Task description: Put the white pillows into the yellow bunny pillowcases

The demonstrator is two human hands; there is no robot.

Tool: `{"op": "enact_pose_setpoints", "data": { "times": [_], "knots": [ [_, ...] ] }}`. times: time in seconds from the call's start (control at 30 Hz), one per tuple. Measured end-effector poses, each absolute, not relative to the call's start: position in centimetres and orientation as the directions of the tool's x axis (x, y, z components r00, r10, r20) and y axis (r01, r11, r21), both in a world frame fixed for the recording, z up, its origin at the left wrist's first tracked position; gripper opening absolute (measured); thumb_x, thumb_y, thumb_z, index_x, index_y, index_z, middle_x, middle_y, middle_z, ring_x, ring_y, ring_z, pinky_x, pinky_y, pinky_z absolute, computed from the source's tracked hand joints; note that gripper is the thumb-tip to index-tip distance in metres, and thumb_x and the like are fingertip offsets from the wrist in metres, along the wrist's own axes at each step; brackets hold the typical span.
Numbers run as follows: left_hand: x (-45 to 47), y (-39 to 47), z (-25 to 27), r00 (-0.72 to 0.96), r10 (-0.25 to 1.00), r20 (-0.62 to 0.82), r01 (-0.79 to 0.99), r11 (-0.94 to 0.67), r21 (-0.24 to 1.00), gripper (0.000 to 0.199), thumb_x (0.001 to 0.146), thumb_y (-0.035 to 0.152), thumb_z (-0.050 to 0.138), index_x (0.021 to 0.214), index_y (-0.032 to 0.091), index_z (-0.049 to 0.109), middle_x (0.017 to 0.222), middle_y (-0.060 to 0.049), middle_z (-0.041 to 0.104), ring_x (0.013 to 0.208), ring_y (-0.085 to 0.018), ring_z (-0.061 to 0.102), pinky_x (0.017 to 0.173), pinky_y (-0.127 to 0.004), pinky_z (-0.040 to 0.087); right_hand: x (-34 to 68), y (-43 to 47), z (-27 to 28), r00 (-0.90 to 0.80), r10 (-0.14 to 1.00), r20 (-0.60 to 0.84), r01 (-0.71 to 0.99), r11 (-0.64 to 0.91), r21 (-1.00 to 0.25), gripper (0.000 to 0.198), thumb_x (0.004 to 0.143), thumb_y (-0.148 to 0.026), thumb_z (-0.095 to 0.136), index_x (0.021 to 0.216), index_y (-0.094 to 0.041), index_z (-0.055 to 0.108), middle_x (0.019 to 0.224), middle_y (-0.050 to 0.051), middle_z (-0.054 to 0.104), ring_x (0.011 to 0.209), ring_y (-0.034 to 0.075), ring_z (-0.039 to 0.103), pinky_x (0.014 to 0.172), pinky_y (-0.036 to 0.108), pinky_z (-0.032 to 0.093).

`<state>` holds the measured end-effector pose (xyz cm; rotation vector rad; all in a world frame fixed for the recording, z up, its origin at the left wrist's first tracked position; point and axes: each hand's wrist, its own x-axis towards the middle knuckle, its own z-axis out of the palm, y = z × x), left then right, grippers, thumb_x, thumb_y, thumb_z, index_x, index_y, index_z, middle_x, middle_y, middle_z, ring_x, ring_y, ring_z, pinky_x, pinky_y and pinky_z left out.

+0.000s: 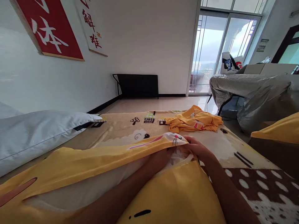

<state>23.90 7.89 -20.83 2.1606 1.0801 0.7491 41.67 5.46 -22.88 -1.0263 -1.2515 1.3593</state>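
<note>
A yellow pillowcase (187,189) with a printed cat-like face lies across the near side of the bed. Its long slit is open, and a white inner pillow (86,186) shows inside. My left hand (167,155) reaches through the slit to the far corner; its fingers are hidden under the cloth. At that same corner my right hand (197,148) is closed, with the fingers gripping the pillowcase's edge from outside. Bunched white fabric shows between the two hands.
A patterned blanket (119,124) covers the bed. Crumpled orange cloth (196,119) lies beyond my hands. A white pillow (44,133) rests at left. On the right stand a plastic-covered table (252,81) and a box topped with yellow fabric (277,129). A black folded panel (137,85) leans against the wall.
</note>
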Motion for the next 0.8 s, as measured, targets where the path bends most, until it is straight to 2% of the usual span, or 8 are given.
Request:
{"op": "enact_pose_setpoints", "data": {
  "times": [0.33,0.57,0.8],
  "knots": [
    [24.0,8.3,-21.4,0.469,0.845,0.255,0.312,-0.429,0.848,0.03,0.08,0.042,0.055,0.1,0.022,0.064,0.107,-0.002,0.067,0.1,-0.022,0.059,0.096,-0.036,0.042,41.5,5.8,-23.4,-0.217,0.973,0.075,-0.16,0.04,-0.986,0.032,0.062,-0.034,0.077,0.086,-0.015,0.07,0.071,-0.002,0.062,0.058,0.008,0.046,0.054,0.018,0.036],
    [24.0,8.0,-21.4,0.431,0.84,0.329,0.126,-0.417,0.9,0.025,0.078,0.043,0.056,0.078,0.019,0.06,0.085,-0.003,0.067,0.077,-0.018,0.058,0.071,-0.028,0.048,42.0,5.7,-23.0,-0.24,0.967,0.082,-0.087,0.062,-0.994,0.028,0.06,-0.036,0.077,0.071,-0.013,0.067,0.057,-0.005,0.05,0.051,0.005,0.035,0.047,0.018,0.026],
    [24.1,7.9,-21.0,0.378,0.868,0.322,0.37,-0.461,0.807,0.028,0.079,0.044,0.051,0.071,0.019,0.059,0.077,-0.004,0.066,0.073,-0.017,0.056,0.073,-0.03,0.047,42.6,5.9,-23.7,-0.205,0.978,0.035,-0.032,0.029,-0.999,0.033,0.057,-0.042,0.077,0.068,-0.012,0.067,0.058,-0.004,0.051,0.051,0.007,0.038,0.047,0.019,0.027]
  ]
}}
